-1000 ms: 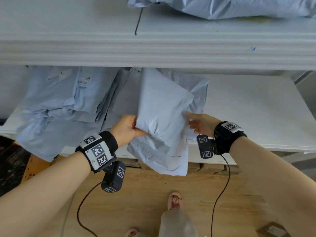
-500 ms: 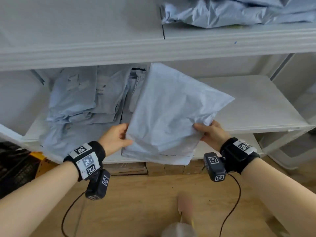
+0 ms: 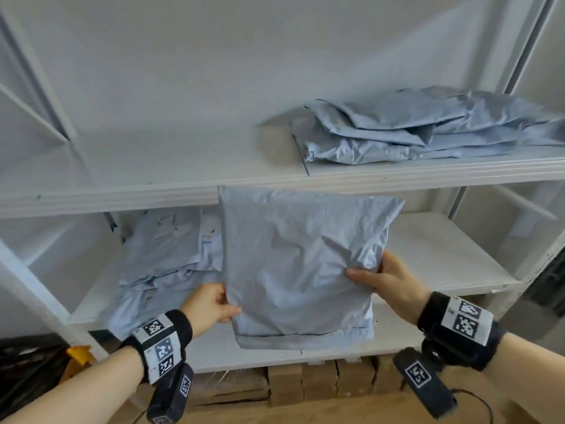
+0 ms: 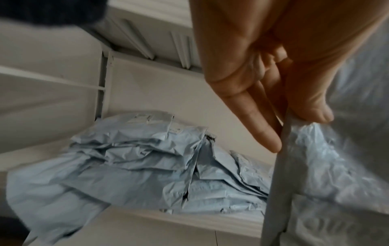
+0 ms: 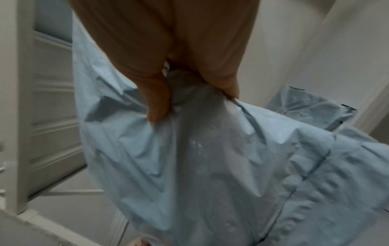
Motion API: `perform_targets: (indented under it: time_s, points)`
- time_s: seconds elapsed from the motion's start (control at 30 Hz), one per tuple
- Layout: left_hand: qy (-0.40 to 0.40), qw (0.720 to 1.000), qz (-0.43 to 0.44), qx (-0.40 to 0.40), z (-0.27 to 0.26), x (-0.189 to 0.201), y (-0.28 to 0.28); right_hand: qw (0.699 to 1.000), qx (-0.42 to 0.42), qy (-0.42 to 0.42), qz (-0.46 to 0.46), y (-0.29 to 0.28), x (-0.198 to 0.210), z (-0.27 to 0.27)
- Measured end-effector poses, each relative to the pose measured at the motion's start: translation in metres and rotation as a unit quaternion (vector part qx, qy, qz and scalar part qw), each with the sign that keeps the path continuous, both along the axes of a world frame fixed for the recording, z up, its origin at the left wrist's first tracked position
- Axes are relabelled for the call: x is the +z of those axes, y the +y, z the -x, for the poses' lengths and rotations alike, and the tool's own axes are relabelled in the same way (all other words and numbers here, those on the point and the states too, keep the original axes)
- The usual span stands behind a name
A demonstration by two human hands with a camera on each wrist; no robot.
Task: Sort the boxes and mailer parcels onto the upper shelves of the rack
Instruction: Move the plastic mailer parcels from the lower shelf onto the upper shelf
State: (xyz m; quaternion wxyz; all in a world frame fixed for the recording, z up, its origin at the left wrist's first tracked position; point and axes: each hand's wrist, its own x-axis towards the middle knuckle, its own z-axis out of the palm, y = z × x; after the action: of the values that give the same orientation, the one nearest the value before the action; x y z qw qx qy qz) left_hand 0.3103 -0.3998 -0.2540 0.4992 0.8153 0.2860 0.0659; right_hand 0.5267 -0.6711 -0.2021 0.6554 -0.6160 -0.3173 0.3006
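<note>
At front edge of lower shelf (image 3: 443, 249) | L hand (image 3: 208, 304) pinches left edge of grey mailer (image 3: 299, 270), R hand (image 3: 388, 280) grips its right edge | mailer held upright, off shelf, top reaching upper shelf (image 3: 153, 191) lip | mailer pile (image 3: 165, 255) at lower shelf left end | mailer stack (image 3: 412, 127) at upper shelf right end

**Pale blue on white**

The mailer (image 3: 298, 267) you hold is plain pale blue-grey. Behind it the rack (image 3: 122, 194) is white. Left of the mailer, the pile (image 3: 171, 255) is the same pale blue with white labels. Your wristbands (image 3: 162, 344) are black, bearing black-and-white square codes. Below the rack, the floor (image 3: 305, 411) is tan wood.
</note>
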Motion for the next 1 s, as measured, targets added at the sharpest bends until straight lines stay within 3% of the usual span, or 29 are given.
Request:
perform_targets:
  time_s: [0.27, 0.43, 0.57, 0.8, 0.9, 1.0]
  points:
    - [-0.152, 0.985, 0.041, 0.069, 0.006, 0.085, 0.012, 0.983, -0.051, -0.165, -0.069, 0.016, 0.106, 0.023]
    - [-0.235, 0.968, 0.016, 0.086, -0.005, 0.155, 0.032, 0.958, -0.026, -0.284, -0.026, 0.029, 0.151, 0.012]
    - [-0.263, 0.958, -0.005, 0.116, -0.021, 0.199, 0.056, 0.928, -0.076, -0.363, 0.036, 0.055, 0.174, -0.006]
    - [-0.217, 0.950, -0.206, 0.094, -0.054, 0.249, 0.098, 0.903, -0.105, -0.405, 0.096, 0.117, 0.219, -0.064]
    - [-0.153, 0.959, -0.219, 0.092, -0.075, 0.265, 0.116, 0.889, -0.090, -0.426, 0.139, 0.151, 0.240, -0.090]
    - [-0.111, 0.970, -0.190, 0.107, -0.095, 0.280, 0.136, 0.901, -0.054, -0.400, 0.162, 0.185, 0.258, -0.113]
